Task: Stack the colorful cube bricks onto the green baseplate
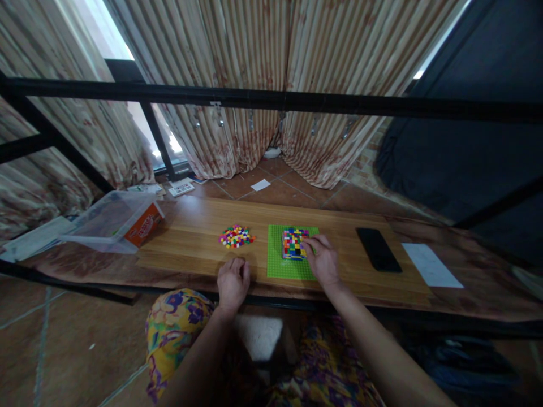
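My right hand (323,259) reaches over a green baseplate (275,268), its thumb and fingers pinched at the right side of a block of multicoloured toy bricks (293,244) built on the plate. Whatever lies between those fingertips is too small to make out. My left hand (233,281) rests at the front edge of the wooden board, fingers curled in, and what it holds, if anything, is hidden. Just beyond it lies a loose pile of small coloured bricks (236,236).
A clear plastic box (111,210) with an orange label stands at the board's left end. On the right are a black phone (378,250) and a white sheet of paper (431,265). A dark metal rail (263,97) crosses behind the wooden board (190,226), before striped curtains.
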A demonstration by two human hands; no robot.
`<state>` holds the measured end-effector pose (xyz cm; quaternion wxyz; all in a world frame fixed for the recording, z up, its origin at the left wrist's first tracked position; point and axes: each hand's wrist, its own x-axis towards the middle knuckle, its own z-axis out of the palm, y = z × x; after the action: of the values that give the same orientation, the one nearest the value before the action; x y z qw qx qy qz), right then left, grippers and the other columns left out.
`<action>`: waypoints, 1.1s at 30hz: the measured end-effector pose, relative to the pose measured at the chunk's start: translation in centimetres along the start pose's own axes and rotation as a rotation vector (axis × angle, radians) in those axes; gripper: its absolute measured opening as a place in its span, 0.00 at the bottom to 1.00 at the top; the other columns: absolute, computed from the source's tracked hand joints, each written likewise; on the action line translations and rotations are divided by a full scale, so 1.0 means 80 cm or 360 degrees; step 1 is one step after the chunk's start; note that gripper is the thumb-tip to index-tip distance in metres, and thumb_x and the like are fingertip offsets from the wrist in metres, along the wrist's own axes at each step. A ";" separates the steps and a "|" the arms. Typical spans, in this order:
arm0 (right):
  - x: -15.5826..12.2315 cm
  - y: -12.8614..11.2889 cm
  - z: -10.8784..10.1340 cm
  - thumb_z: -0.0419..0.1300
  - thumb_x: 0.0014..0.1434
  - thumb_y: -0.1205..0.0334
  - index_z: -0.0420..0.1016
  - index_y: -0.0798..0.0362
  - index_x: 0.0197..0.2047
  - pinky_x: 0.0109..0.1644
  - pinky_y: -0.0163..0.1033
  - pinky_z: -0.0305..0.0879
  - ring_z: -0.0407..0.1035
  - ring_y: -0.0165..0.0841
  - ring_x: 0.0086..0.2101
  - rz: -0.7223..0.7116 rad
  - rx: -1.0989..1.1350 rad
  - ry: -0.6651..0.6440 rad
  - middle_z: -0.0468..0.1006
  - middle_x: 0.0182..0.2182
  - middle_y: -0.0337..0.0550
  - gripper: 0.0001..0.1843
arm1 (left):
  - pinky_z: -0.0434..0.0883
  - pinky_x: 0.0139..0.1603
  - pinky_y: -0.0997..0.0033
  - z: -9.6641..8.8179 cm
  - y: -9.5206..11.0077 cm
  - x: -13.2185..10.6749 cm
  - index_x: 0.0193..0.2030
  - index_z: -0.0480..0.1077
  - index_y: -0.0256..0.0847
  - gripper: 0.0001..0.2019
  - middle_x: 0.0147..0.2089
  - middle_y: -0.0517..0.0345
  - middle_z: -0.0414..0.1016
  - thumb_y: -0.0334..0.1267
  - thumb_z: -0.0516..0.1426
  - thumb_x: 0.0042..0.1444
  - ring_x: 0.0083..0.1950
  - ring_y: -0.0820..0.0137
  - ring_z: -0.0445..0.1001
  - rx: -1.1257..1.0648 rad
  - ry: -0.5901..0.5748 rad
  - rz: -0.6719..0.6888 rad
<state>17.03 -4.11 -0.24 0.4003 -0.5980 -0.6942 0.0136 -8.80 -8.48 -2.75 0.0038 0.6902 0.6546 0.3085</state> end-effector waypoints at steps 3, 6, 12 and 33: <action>-0.005 -0.002 -0.003 0.51 0.65 0.56 0.80 0.50 0.44 0.48 0.42 0.67 0.70 0.37 0.43 -0.0063 -0.0111 -0.0015 0.75 0.41 0.47 0.16 | 0.64 0.41 0.65 0.000 0.000 0.000 0.33 0.68 0.42 0.11 0.33 0.54 0.75 0.40 0.48 0.63 0.37 0.64 0.72 0.0017 -0.0002 -0.0003; -0.010 -0.004 -0.003 0.51 0.66 0.57 0.79 0.51 0.46 0.50 0.41 0.67 0.69 0.37 0.45 -0.0097 -0.0200 -0.0001 0.75 0.43 0.48 0.16 | 0.64 0.41 0.66 0.000 0.000 0.000 0.33 0.68 0.42 0.12 0.33 0.54 0.74 0.40 0.48 0.63 0.37 0.64 0.71 0.0036 -0.0008 0.0004; -0.018 -0.005 0.003 0.50 0.67 0.57 0.78 0.51 0.49 0.49 0.41 0.68 0.70 0.38 0.45 -0.0141 -0.0287 0.0049 0.74 0.45 0.50 0.17 | 0.64 0.40 0.66 -0.001 0.001 0.001 0.32 0.68 0.42 0.12 0.33 0.54 0.74 0.40 0.48 0.63 0.36 0.64 0.71 0.0015 -0.0009 0.0002; -0.043 -0.051 -0.016 0.49 0.66 0.59 0.76 0.51 0.48 0.52 0.44 0.67 0.70 0.37 0.45 0.0049 0.0328 0.0082 0.76 0.43 0.49 0.15 | 0.63 0.40 0.66 0.000 0.000 -0.001 0.31 0.67 0.42 0.11 0.31 0.54 0.73 0.39 0.49 0.63 0.35 0.64 0.70 -0.0012 0.0027 0.0025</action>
<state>14.28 -8.75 0.79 0.4771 -0.5645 -0.6693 0.0757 -8.82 -8.53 -2.76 -0.0016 0.6926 0.6480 0.3168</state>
